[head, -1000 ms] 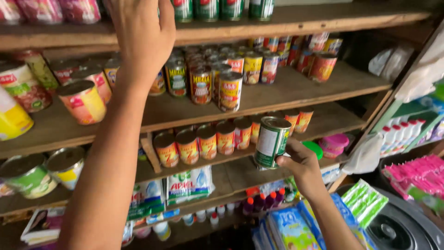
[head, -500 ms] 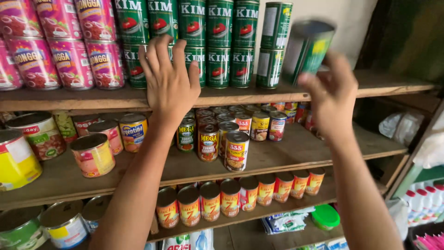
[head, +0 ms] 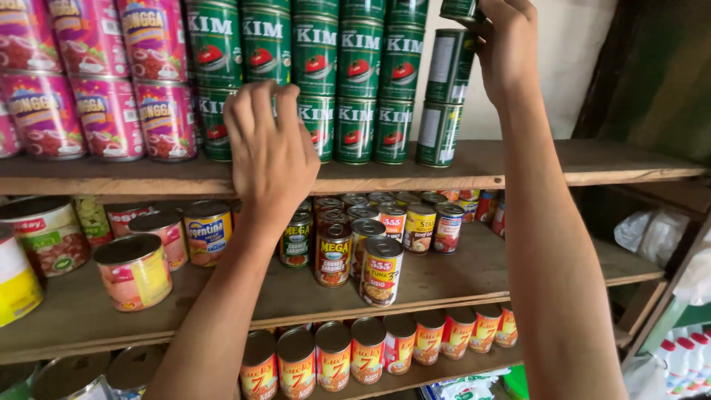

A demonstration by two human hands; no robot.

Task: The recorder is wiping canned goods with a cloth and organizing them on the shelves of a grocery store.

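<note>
My right hand is raised to the top of the view and grips a green can above a two-high column of green cans on the top wooden shelf. My left hand rests at the front edge of that shelf, fingers curled against the lower row of green tomato-picture cans. Both forearms reach up from the bottom of the view.
Pink and red cans are stacked at the shelf's left. The middle shelf holds small mixed cans and wider tins. A row of red and yellow cans lines the lower shelf. A wooden post stands at right.
My right hand has lifted the green can from beside the lower shelves up to the top of the green stack. My left hand stayed at the top shelf's edge as the view tilted upward.
</note>
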